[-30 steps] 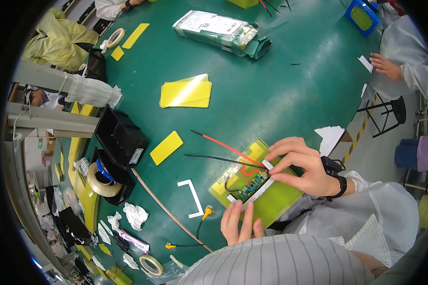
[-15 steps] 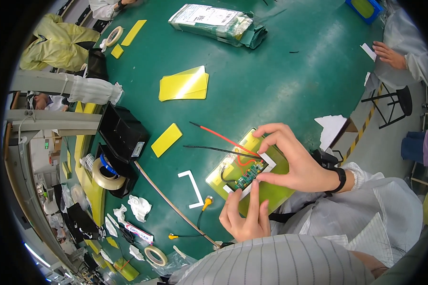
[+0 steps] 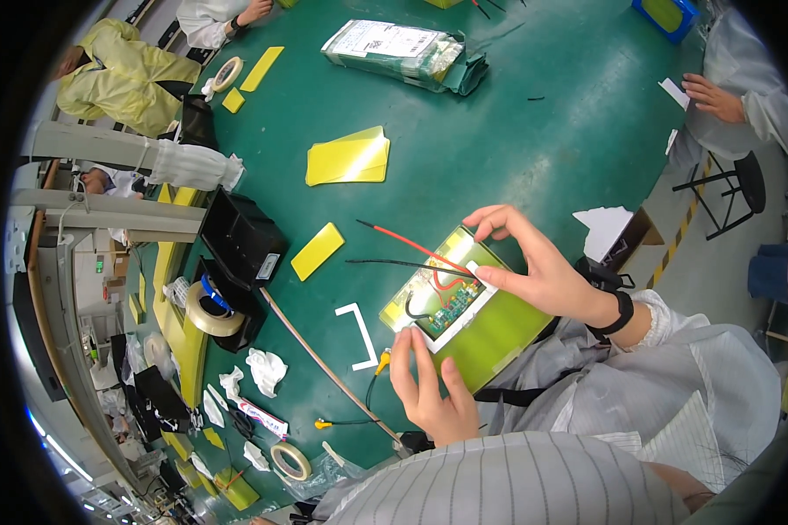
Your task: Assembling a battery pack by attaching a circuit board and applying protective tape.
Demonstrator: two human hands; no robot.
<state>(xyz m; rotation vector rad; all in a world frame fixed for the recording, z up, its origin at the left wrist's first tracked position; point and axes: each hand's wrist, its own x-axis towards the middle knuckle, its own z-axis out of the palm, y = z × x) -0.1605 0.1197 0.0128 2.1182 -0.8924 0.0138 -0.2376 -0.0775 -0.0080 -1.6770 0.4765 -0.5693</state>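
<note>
Both hands [image 3: 534, 271] have shifted along the yellow-green pack's [image 3: 490, 337] edges.

A green table [image 3: 534, 131] carries yellow sheets [image 3: 348, 159], a wrapped bundle [image 3: 394, 48]; tape rolls [image 3: 212, 311].

— What's the person wearing?
— A pale grey smock with fine stripes; the sleeve [image 3: 674, 350] bunches at the wrist.
— Anything on the hands?
— Both bare. The right hand [image 3: 538, 267] has a black wristband [image 3: 620, 312]; the left hand [image 3: 429, 385] has nothing.
</note>
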